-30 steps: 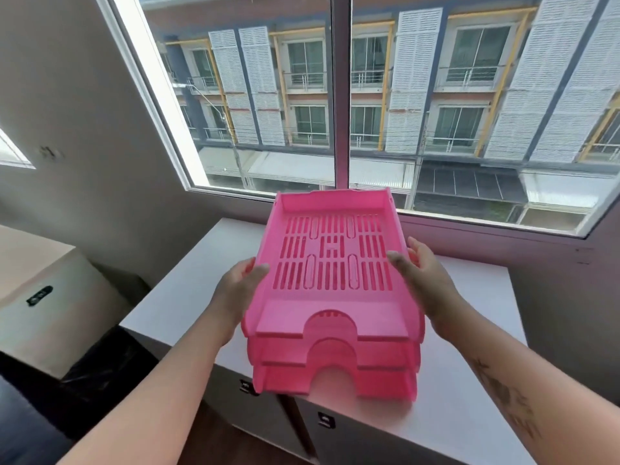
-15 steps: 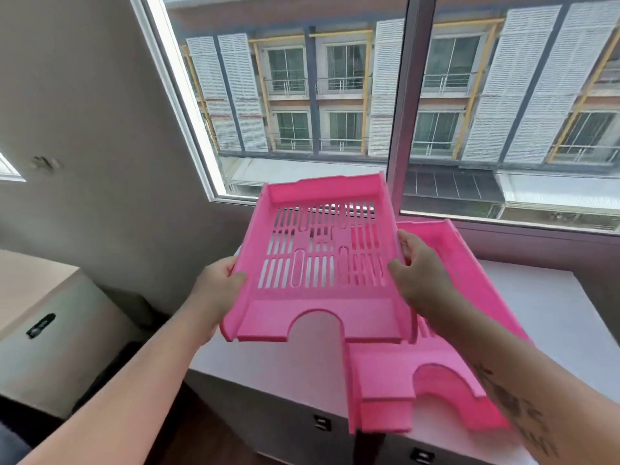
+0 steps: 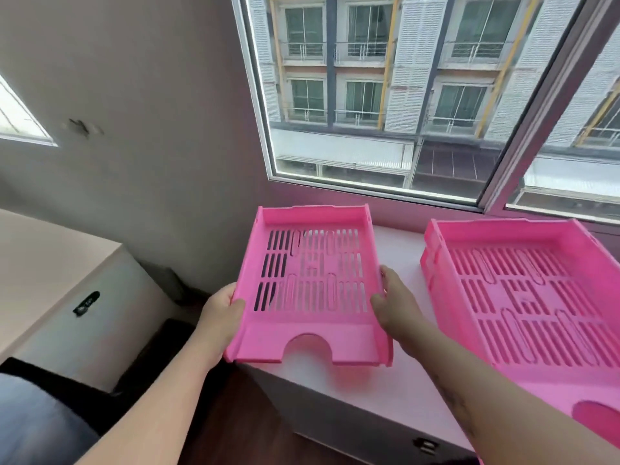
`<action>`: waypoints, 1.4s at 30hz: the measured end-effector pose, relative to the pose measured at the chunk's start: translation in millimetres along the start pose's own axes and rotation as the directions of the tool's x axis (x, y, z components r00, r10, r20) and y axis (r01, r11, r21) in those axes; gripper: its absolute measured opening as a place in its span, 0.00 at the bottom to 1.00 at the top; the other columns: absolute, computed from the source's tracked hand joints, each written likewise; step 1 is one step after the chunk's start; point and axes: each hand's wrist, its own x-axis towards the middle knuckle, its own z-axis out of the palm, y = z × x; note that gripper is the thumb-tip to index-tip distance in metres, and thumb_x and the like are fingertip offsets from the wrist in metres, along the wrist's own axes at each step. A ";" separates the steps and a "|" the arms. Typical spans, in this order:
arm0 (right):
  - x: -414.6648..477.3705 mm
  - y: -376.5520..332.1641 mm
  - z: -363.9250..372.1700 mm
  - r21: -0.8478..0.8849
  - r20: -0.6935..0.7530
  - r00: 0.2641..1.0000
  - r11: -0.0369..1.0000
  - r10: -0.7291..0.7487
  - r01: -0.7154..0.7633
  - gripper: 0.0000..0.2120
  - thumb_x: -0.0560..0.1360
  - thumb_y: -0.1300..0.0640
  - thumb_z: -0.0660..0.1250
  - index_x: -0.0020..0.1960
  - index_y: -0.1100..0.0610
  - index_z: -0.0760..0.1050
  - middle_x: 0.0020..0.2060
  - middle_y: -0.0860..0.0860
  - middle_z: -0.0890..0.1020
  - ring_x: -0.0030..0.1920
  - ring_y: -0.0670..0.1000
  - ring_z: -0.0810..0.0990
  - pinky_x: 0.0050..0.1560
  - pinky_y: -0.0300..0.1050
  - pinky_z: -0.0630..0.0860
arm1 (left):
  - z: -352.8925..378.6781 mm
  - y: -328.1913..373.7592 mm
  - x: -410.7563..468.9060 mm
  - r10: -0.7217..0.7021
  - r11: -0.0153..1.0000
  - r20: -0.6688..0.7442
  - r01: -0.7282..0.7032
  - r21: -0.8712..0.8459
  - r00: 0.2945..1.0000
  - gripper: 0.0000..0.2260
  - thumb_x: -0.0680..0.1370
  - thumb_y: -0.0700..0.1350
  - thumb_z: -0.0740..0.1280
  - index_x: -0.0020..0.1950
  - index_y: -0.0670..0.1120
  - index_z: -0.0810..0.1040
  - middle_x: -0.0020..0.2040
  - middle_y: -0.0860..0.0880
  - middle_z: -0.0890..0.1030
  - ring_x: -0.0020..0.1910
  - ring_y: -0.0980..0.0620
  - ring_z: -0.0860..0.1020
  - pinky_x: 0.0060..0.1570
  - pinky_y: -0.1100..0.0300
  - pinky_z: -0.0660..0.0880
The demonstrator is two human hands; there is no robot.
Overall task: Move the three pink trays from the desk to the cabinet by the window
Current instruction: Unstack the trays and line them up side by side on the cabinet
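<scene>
I hold one pink slotted tray (image 3: 313, 333) by its two sides over the left end of the white cabinet (image 3: 379, 394) under the window. My left hand (image 3: 223, 312) grips its left wall, and my right hand (image 3: 396, 305) grips its right wall. The tray's left edge overhangs the cabinet's left end; whether it touches the top I cannot tell. A stack of two pink trays (image 3: 523, 297) lies on the cabinet to the right, apart from the held one.
The window (image 3: 402, 95) and its sill run along the cabinet's back. A beige desk unit (image 3: 50, 283) stands to the left, across a dark gap of floor. A grey wall closes the far-left corner.
The top tray came off the stack and moved left and down to the cabinet's left end. The other two trays stayed on the cabinet at right. My view swung left.
</scene>
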 end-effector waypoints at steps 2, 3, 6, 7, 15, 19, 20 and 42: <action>3.0 4.9 5.5 -0.021 -0.010 1.000 1.000 0.017 -0.018 0.28 0.76 0.66 0.53 0.75 0.51 0.61 0.62 0.53 0.78 0.52 0.56 0.79 0.53 0.53 0.79 | 3.7 -7.8 5.1 -0.003 1.000 -0.003 0.003 0.001 1.000 0.18 0.77 0.33 0.55 0.56 0.51 0.79 0.47 0.53 0.83 0.47 0.53 0.80 0.39 0.59 0.74; 5.7 7.6 8.0 -0.028 -0.013 1.000 0.999 0.024 -0.024 0.29 0.76 0.66 0.53 0.76 0.51 0.60 0.64 0.54 0.77 0.53 0.57 0.79 0.53 0.53 0.79 | 5.2 -11.3 7.9 0.001 1.000 -0.003 -0.001 -0.001 1.000 0.19 0.77 0.33 0.55 0.56 0.51 0.79 0.46 0.54 0.83 0.47 0.53 0.80 0.38 0.60 0.73; 8.3 12.2 11.6 -0.068 -0.011 0.999 0.997 0.048 -0.049 0.30 0.78 0.65 0.52 0.78 0.51 0.55 0.71 0.55 0.71 0.61 0.59 0.77 0.57 0.53 0.77 | 8.3 -16.3 13.7 0.007 1.000 0.007 -0.007 0.012 1.000 0.19 0.77 0.33 0.56 0.59 0.49 0.79 0.47 0.53 0.83 0.48 0.52 0.80 0.41 0.59 0.75; 8.1 11.9 11.7 -0.090 -0.004 0.998 0.994 0.056 -0.056 0.30 0.78 0.65 0.52 0.79 0.51 0.53 0.73 0.55 0.69 0.64 0.59 0.75 0.59 0.53 0.75 | 8.1 -15.8 14.8 0.005 1.000 0.010 -0.005 0.025 1.000 0.18 0.77 0.34 0.56 0.59 0.50 0.79 0.47 0.53 0.83 0.49 0.51 0.80 0.42 0.58 0.75; -0.8 -25.2 -27.6 -0.161 -0.105 0.983 0.978 -0.147 0.129 0.29 0.79 0.57 0.63 0.78 0.56 0.59 0.73 0.54 0.68 0.70 0.54 0.70 0.70 0.54 0.68 | 14.0 26.8 7.7 0.262 0.957 -0.159 -0.235 0.170 0.952 0.20 0.77 0.44 0.66 0.70 0.44 0.71 0.64 0.50 0.76 0.63 0.51 0.73 0.63 0.52 0.71; -12.6 -36.5 -89.1 -0.267 -0.255 0.926 0.941 -0.278 0.209 0.20 0.79 0.59 0.62 0.70 0.59 0.71 0.64 0.56 0.78 0.60 0.55 0.78 0.60 0.45 0.71 | 67.1 78.4 -17.5 0.426 0.900 -0.091 -0.411 0.148 0.900 0.18 0.77 0.43 0.66 0.67 0.43 0.74 0.63 0.44 0.78 0.59 0.47 0.77 0.57 0.52 0.75; -16.5 -34.1 -107.4 -0.306 -0.285 0.913 0.930 -0.293 0.203 0.19 0.79 0.59 0.62 0.69 0.59 0.73 0.63 0.56 0.79 0.60 0.55 0.78 0.60 0.46 0.71 | 84.2 88.9 -26.2 0.449 0.887 -0.026 -0.441 0.140 0.893 0.18 0.77 0.43 0.66 0.67 0.43 0.74 0.63 0.44 0.78 0.57 0.48 0.77 0.56 0.53 0.75; -66.4 140.3 -274.9 -0.284 -0.232 0.961 0.935 0.148 -0.212 0.35 0.78 0.62 0.50 0.79 0.43 0.41 0.51 0.60 0.80 0.46 0.61 0.80 0.50 0.55 0.78 | 264.4 139.0 -106.7 0.095 0.983 0.248 -0.130 0.130 0.964 0.10 0.78 0.39 0.58 0.43 0.38 0.78 0.35 0.44 0.73 0.33 0.49 0.68 0.34 0.57 0.63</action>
